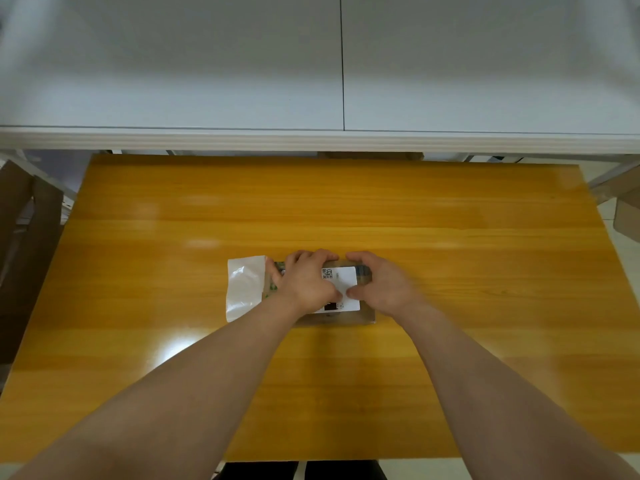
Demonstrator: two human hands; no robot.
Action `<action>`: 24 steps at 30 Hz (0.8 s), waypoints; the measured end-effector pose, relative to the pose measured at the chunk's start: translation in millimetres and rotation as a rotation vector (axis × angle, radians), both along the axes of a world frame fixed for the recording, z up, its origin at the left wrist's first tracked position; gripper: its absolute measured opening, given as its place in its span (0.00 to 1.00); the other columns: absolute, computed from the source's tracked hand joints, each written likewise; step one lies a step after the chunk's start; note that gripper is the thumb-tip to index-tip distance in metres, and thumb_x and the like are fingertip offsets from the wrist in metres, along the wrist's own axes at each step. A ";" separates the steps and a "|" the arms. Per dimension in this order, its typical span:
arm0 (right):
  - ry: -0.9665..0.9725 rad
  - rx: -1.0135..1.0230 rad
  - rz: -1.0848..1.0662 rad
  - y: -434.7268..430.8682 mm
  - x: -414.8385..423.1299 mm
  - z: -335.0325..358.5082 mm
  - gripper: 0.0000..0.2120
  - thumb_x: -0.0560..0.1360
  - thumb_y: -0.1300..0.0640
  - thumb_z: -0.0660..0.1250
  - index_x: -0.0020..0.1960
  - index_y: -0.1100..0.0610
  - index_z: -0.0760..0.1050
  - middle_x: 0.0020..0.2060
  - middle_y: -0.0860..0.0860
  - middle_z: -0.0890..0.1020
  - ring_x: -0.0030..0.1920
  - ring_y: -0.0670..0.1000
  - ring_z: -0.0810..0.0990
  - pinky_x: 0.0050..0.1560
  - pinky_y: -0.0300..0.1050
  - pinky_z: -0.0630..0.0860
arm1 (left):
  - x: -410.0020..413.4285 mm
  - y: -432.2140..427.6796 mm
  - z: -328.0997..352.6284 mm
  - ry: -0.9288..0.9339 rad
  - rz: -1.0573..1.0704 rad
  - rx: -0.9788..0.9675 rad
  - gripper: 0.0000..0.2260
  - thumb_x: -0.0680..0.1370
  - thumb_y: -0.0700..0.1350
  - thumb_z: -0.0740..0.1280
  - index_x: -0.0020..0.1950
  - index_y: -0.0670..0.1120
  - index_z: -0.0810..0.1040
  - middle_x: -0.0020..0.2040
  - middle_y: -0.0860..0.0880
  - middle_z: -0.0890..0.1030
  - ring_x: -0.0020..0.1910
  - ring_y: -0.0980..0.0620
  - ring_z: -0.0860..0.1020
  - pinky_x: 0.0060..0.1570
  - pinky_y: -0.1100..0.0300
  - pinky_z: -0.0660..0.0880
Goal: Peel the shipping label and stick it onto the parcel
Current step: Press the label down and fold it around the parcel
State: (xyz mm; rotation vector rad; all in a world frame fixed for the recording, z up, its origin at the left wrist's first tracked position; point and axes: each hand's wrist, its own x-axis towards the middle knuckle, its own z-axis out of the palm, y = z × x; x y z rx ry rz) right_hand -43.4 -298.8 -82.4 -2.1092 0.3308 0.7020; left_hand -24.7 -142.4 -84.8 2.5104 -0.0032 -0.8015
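A small brown cardboard parcel (363, 315) lies flat in the middle of the wooden table (450, 237). On its top lies a white shipping label (344, 280) with a QR code and a black block. My left hand (306, 280) lies over the label's left part, fingers curled over the parcel's far edge. My right hand (382, 285) covers the parcel's right side, its thumb pressing on the label and its fingers curled over the far edge. A glossy white backing sheet (244, 287) lies on the table just left of the parcel.
A white surface (311, 140) with a moulded front edge runs along the far side of the table. Brown cardboard pieces (20, 237) stand off the table's left side, and another piece (627, 216) at the right. Bare wood surrounds the parcel.
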 end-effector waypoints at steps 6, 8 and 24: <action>-0.019 -0.040 -0.008 2.3 1.5 -5.4 0.34 0.67 0.64 0.76 0.70 0.47 0.71 0.62 0.50 0.77 0.59 0.51 0.77 0.56 0.47 0.77 | -0.7 -2.8 1.6 -0.007 0.017 0.023 0.30 0.67 0.54 0.75 0.67 0.62 0.70 0.68 0.54 0.72 0.75 0.48 0.58 0.72 0.34 0.32; -0.023 -0.033 -0.013 2.4 2.3 -6.0 0.34 0.67 0.64 0.76 0.69 0.47 0.71 0.61 0.50 0.78 0.57 0.51 0.77 0.53 0.45 0.77 | -0.9 -3.6 0.2 -0.012 0.043 0.016 0.29 0.67 0.53 0.74 0.66 0.62 0.71 0.66 0.54 0.72 0.74 0.48 0.58 0.72 0.35 0.32; -0.067 -0.019 -0.170 6.4 5.7 -11.0 0.18 0.75 0.62 0.69 0.63 0.48 0.78 0.52 0.43 0.77 0.49 0.47 0.76 0.49 0.41 0.75 | 3.7 -12.0 -7.9 -0.006 0.217 -0.017 0.16 0.67 0.51 0.71 0.55 0.60 0.76 0.59 0.55 0.76 0.73 0.49 0.60 0.72 0.38 0.29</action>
